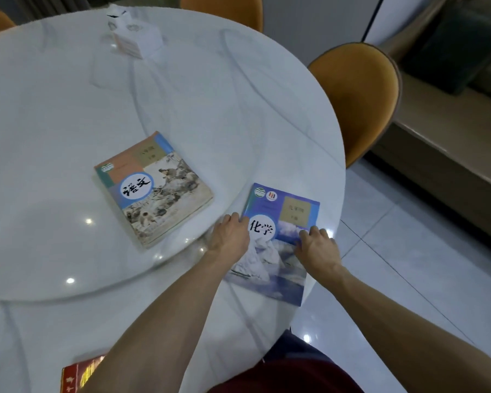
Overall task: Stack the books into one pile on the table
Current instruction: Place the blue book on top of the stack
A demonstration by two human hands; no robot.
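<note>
White marble worktop (68,109), round, fills most of the frame. Left of centre lies a beige book (153,188). At lower right, a blue book (278,239) is pinched at its side edges by the left hand (231,236) and right hand (318,249). A red book (74,377) peeks in at the bottom left.

Round white marble table (68,114) w/ glossy light spots. Orange chairs (357,100) just beside its far & right rim. Right of table: pale tiled floor (408,251), low beige bench (451,143) beyond.
</note>
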